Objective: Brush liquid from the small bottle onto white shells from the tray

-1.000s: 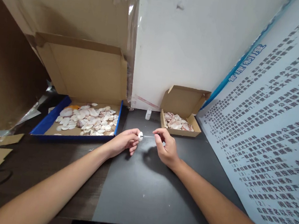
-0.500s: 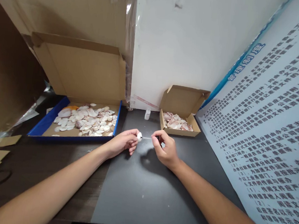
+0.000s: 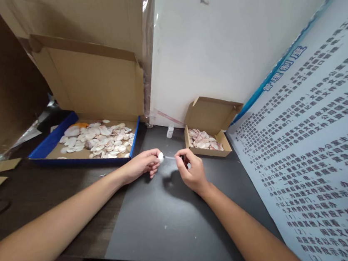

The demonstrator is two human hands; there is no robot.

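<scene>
My left hand (image 3: 143,161) pinches a small white seashell (image 3: 160,157) between thumb and index finger, over the grey mat. Its other fingers are loosely curled. My right hand (image 3: 191,170) is closed in a pinch round a thin, pale stick with a dark tip (image 3: 170,158), held level. The stick points left and its tip meets the shell or lies right at its edge; the exact contact is too small to tell. A dark end of the stick shows behind my right fingers. Behind both hands stands a small clear-white bottle (image 3: 170,131).
At the left, an open blue-edged cardboard box (image 3: 44,148) holds many shells. A smaller open cardboard box (image 3: 207,152) with pinkish shells is at the back right. The grey mat (image 3: 166,226) lies on a dark table. A printed poster (image 3: 327,135) borders the right side.
The whole view has shifted slightly. The white shell now faces the camera a little differently, and the stick's dark tip shows less. Both hands keep their pinches.
</scene>
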